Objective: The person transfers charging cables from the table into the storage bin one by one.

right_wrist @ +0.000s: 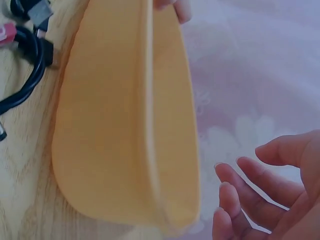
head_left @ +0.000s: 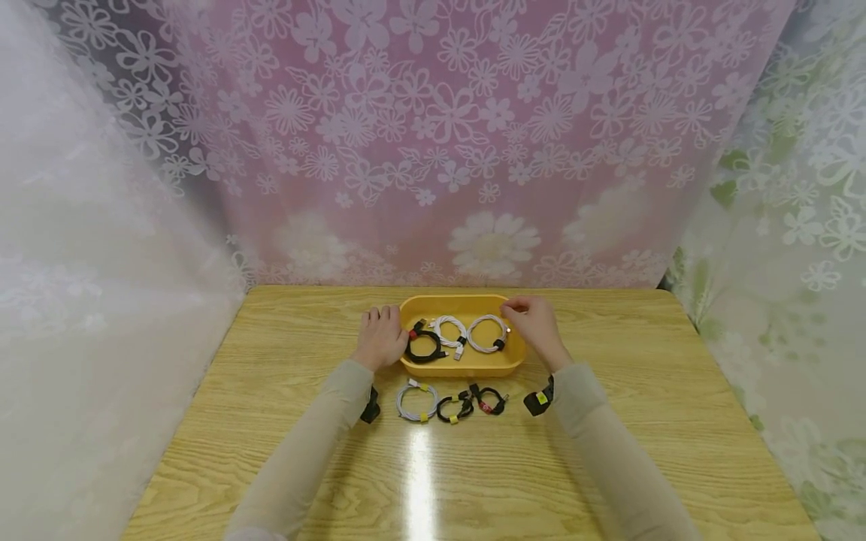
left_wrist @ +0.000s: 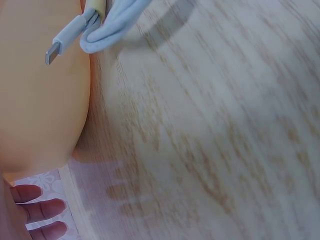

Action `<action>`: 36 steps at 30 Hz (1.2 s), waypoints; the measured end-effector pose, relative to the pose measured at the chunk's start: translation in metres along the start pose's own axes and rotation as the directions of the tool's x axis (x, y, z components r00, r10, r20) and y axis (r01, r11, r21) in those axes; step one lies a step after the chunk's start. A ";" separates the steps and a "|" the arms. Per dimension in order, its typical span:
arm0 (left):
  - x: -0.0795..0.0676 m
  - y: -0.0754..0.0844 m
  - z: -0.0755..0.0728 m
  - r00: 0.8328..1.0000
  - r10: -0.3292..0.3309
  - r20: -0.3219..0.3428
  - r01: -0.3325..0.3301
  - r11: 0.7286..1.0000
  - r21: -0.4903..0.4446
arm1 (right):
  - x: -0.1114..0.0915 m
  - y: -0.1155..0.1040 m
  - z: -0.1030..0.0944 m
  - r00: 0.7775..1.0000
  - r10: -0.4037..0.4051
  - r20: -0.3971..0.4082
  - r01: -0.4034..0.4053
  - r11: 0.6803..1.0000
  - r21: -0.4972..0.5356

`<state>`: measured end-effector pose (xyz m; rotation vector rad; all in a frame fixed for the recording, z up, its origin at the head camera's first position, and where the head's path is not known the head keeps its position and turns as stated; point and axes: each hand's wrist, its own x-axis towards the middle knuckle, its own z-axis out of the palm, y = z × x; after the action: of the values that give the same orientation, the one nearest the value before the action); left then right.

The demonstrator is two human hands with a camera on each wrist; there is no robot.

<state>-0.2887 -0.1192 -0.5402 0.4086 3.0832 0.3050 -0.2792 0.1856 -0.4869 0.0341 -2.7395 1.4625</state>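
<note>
A yellow oval tray (head_left: 463, 371) holds a coiled black cable (head_left: 424, 361) with a red tie and two coiled white cables (head_left: 458, 352). My left hand (head_left: 382, 336) lies against the tray's left end, its thumb side at the rim. In the left wrist view its fingertips (left_wrist: 52, 210) extend loosely past the tray. Over the right end is my right hand (head_left: 534, 323), thumb and index close together in the head view. The right wrist view shows that hand's fingers (right_wrist: 260, 195) loosely bent, apart from the tray (right_wrist: 100, 125), with nothing between them.
Before the tray lie a coiled pale cable (head_left: 417, 418) with yellow ties, a black cable (head_left: 440, 411) with yellow ties and another black cable (head_left: 485, 407) with a red tie. The wooden table (head_left: 284, 451) meets a floral curtain (head_left: 440, 150) behind.
</note>
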 end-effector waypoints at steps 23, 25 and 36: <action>0.001 -0.003 0.001 1.000 0.015 0.001 -0.015 1.000 -0.015 | -0.068 -0.047 0.029 0.975 -0.212 0.071 0.200 0.968 0.149; 0.000 -0.002 0.001 1.000 0.014 -0.001 -0.014 1.000 -0.018 | -0.073 -0.048 0.034 0.973 -0.221 0.069 0.209 0.966 0.150; 0.000 -0.002 0.001 1.000 0.014 0.007 -0.014 1.000 -0.014 | -0.091 -0.040 0.068 0.980 -0.187 0.068 0.174 0.971 0.164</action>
<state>-0.2894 -0.1208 -0.5412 0.4302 3.0707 0.3252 -0.1879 0.1075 -0.4951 0.3473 -2.5929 1.6546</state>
